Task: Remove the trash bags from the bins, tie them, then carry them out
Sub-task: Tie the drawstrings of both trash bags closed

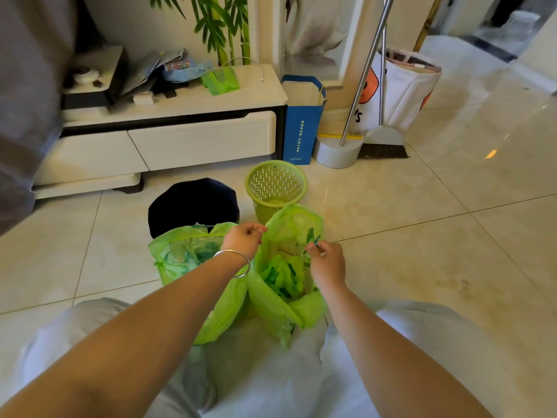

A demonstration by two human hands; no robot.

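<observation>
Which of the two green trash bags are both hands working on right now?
The right-hand green bag, in front of the green basket: both hands pinch its rim. The left bag stands untouched.

A single head-worn wide-angle camera looks forward and steeply down from close above the green basket [275, 188] on the floor, with the low cabinet [168, 137] behind it.

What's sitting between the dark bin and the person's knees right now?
In the head view, the left green bag stands there, mouth open, with the left hand over its rim. The dark bin is behind it.
</observation>
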